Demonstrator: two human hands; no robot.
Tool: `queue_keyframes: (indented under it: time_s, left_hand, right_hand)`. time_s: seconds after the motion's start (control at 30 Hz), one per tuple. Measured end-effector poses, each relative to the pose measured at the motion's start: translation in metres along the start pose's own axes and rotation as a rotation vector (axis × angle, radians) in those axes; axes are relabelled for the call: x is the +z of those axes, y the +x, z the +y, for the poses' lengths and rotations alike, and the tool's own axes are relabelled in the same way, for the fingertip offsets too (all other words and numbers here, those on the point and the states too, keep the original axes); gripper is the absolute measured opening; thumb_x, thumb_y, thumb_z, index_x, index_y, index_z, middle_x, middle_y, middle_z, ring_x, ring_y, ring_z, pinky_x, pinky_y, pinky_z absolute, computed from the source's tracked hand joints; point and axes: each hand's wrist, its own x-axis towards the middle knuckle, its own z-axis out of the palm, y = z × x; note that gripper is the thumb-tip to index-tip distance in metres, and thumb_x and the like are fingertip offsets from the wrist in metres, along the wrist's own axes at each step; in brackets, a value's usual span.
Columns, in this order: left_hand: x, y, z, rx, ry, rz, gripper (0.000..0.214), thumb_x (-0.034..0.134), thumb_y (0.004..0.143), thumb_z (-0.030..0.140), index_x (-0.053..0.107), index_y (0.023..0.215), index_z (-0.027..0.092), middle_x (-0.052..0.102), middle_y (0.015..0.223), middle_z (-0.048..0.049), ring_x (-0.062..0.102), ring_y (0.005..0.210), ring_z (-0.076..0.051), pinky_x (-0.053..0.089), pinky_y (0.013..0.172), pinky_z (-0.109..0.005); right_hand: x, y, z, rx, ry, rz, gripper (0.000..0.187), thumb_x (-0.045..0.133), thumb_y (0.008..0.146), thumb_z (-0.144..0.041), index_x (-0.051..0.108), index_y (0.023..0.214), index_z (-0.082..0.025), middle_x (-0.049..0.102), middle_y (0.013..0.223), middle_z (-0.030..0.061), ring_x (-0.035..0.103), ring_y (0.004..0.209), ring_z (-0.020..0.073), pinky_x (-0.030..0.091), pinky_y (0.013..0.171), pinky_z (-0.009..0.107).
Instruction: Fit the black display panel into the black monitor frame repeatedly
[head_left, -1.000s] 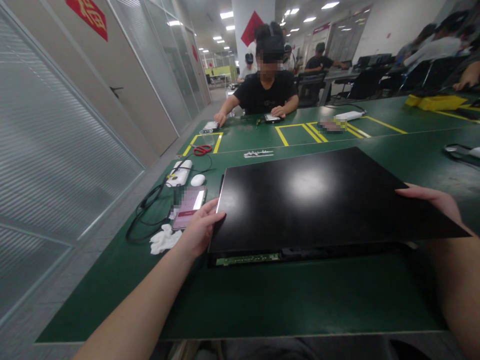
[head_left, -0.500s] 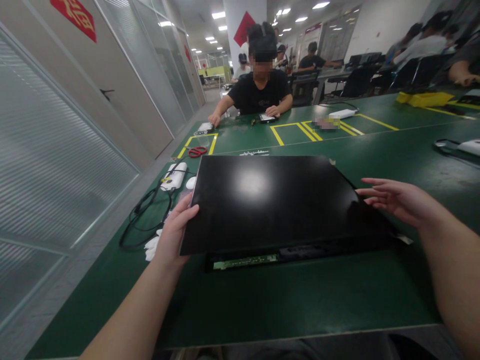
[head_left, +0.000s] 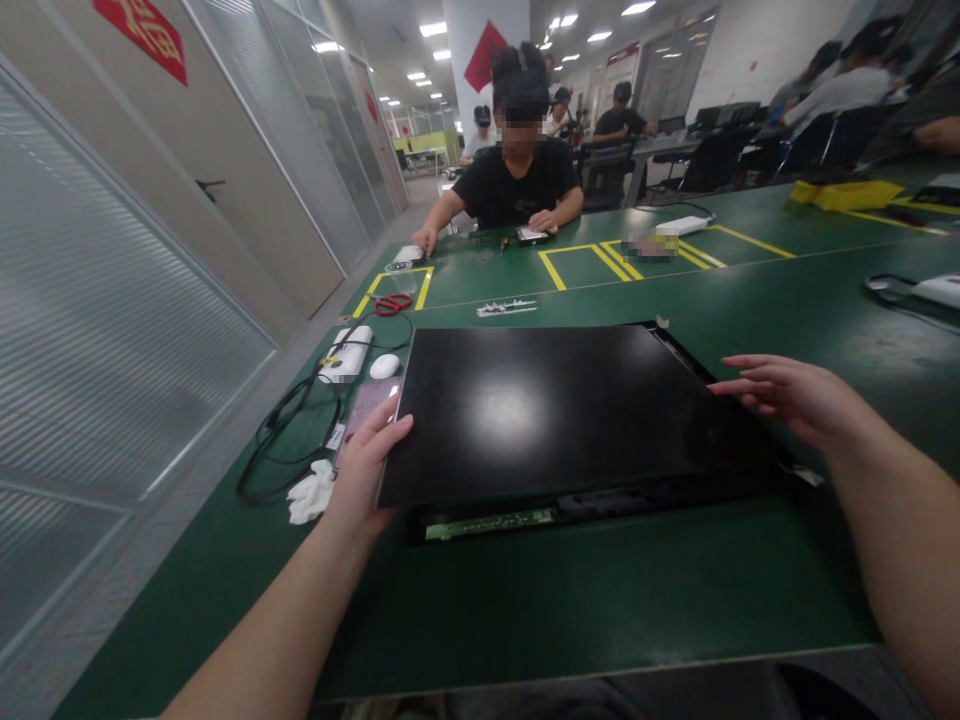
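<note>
As I read the head view, the left hand (head_left: 367, 465) pinches the near left corner of the black panel (head_left: 570, 410), thumb on the glossy top face, the other fingers hidden beneath; the right hand (head_left: 787, 400) sits at the panel's right edge with its fingers straight and spread, holding nothing; I cannot tell whether the fingertips touch the panel. The panel lies flat-on across the middle of the green desk (head_left: 600, 600), nearer its near edge than its far one, over a dark frame (head_left: 679, 350) that shows along the right side; a green circuit strip (head_left: 491, 524) shows just under the panel's near edge. Toward the desk's left edge I note a phone (head_left: 364, 410) just beside the held corner, a white mouse (head_left: 384, 366), a white adapter (head_left: 345, 355), a looped black cable (head_left: 285, 440), a crumpled white cloth (head_left: 311, 492) and, farther off, red scissors (head_left: 392, 303). At the far edge sits a person in a black shirt (head_left: 517, 180), both hands on the desk.
</note>
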Motion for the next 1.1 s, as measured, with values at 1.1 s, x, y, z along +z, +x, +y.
queue_keyframes:
  time_s: [1.1]
  left_hand:
    - [0.005,0.011,-0.015,-0.108,0.063,0.015,0.037,0.072,0.079,0.016,0.074,0.116,0.019,0.08,0.098,-0.0065,0.076,0.084,-0.023,0.055,0.058,-0.023]
  right_hand:
    - [-0.001,0.006,0.006,-0.091,-0.045,0.136,0.01,0.059,0.076,-0.012,0.068,0.079,-0.015,0.073,0.069,0.0114,0.045,0.045,0.0069,0.03,0.036,0.015]
